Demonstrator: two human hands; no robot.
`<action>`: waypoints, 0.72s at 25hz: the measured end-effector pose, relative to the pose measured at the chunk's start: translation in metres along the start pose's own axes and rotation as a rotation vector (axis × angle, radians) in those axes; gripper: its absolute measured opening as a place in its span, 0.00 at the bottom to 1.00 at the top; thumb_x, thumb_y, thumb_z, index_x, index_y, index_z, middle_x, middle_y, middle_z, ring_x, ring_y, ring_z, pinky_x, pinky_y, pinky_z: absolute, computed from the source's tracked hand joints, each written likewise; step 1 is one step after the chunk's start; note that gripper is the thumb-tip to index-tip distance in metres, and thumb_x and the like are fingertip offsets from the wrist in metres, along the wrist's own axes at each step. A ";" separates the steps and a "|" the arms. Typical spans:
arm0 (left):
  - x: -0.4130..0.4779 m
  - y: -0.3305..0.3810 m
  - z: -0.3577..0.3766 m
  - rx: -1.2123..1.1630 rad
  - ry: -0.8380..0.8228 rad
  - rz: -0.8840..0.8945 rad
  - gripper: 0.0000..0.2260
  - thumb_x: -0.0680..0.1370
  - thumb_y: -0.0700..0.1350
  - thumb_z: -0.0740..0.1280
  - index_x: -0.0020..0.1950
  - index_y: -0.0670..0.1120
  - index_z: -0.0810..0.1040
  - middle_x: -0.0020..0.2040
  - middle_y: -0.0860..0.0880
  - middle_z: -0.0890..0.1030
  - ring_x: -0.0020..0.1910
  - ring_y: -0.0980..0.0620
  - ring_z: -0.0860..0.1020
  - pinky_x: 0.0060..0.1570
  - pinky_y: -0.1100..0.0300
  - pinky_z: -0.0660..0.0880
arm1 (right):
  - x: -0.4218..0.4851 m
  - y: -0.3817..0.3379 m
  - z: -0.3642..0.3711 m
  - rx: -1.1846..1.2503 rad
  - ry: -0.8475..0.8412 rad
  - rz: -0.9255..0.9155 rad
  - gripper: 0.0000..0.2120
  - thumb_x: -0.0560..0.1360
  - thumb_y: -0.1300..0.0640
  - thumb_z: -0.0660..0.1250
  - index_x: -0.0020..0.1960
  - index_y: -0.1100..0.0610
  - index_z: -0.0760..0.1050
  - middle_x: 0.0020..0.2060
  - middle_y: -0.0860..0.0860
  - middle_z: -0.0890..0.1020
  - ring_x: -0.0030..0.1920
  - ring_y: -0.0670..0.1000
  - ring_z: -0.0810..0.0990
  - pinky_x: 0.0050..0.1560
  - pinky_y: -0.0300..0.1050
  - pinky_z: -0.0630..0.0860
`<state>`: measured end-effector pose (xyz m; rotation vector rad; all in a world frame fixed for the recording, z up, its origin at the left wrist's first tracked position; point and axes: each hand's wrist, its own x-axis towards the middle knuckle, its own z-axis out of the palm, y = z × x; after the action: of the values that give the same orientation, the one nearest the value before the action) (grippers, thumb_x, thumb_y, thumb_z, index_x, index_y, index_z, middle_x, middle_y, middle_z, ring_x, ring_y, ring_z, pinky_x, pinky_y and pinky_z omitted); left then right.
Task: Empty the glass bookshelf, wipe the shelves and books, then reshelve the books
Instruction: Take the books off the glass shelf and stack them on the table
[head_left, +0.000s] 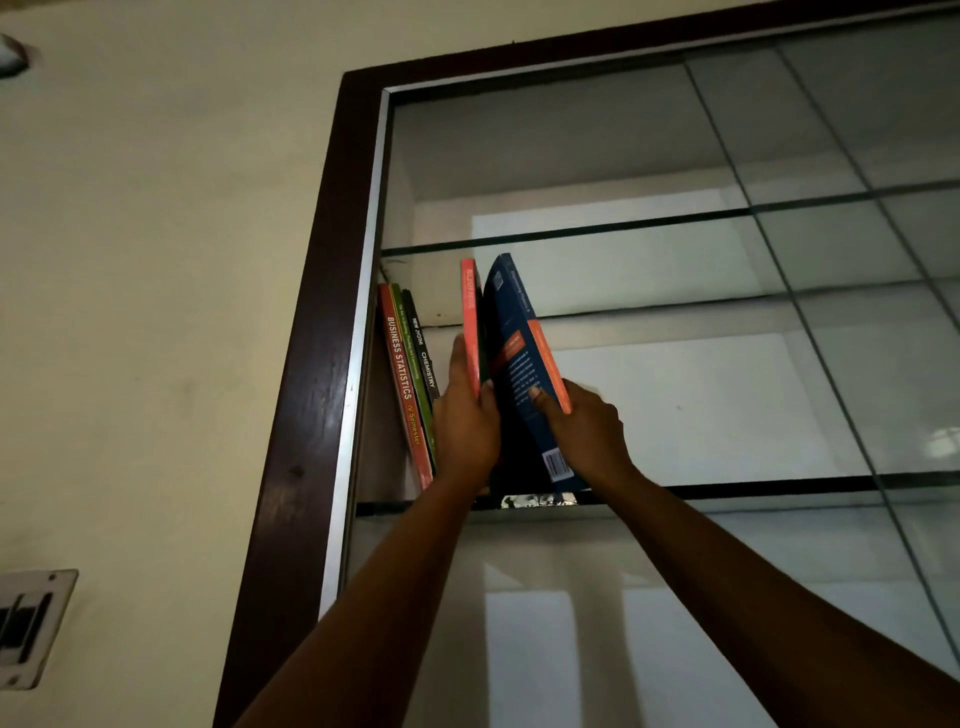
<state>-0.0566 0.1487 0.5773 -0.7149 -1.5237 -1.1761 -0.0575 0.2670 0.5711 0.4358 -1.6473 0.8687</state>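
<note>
A glass bookshelf (727, 488) in a dark wooden frame fills the right of the head view. On its middle shelf three books lean against the left wall: a red Business Statistics book (402, 384), a green book (413, 374) and a black Chemistry book (423, 353). My left hand (465, 421) grips a thin salmon-red book (470, 327) standing upright, thumb on its right side. My right hand (587, 431) holds a dark blue book (519, 364) with an orange block on its cover, thumb pressed on the cover. Both books stand on the shelf, side by side.
The top glass shelf (623, 228) above holds nothing visible. A sliding glass pane (857, 312) covers the right part of the case. The cream wall (156, 312) lies to the left, with a switch plate (31, 623) low down.
</note>
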 end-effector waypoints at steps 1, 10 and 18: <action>-0.005 0.006 -0.003 0.024 0.032 0.023 0.26 0.81 0.39 0.57 0.77 0.47 0.52 0.66 0.42 0.73 0.52 0.56 0.72 0.49 0.69 0.70 | -0.003 -0.004 -0.009 0.016 0.019 -0.001 0.18 0.79 0.48 0.59 0.64 0.56 0.73 0.56 0.57 0.80 0.52 0.57 0.80 0.53 0.49 0.76; -0.066 0.110 -0.028 0.133 0.175 0.172 0.22 0.78 0.39 0.64 0.72 0.46 0.66 0.52 0.55 0.72 0.48 0.61 0.72 0.40 0.83 0.67 | -0.043 -0.061 -0.119 0.051 0.009 -0.081 0.16 0.79 0.48 0.59 0.59 0.57 0.74 0.50 0.56 0.82 0.46 0.54 0.80 0.46 0.43 0.76; -0.167 0.200 -0.070 0.288 0.106 0.104 0.23 0.77 0.41 0.66 0.71 0.49 0.65 0.58 0.56 0.73 0.55 0.60 0.73 0.45 0.77 0.70 | -0.151 -0.106 -0.213 0.210 -0.148 -0.066 0.14 0.77 0.48 0.61 0.55 0.57 0.76 0.44 0.53 0.82 0.42 0.52 0.81 0.45 0.47 0.78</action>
<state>0.1939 0.1735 0.4800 -0.5229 -1.5088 -0.8806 0.1987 0.3293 0.4729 0.7109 -1.6719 0.9837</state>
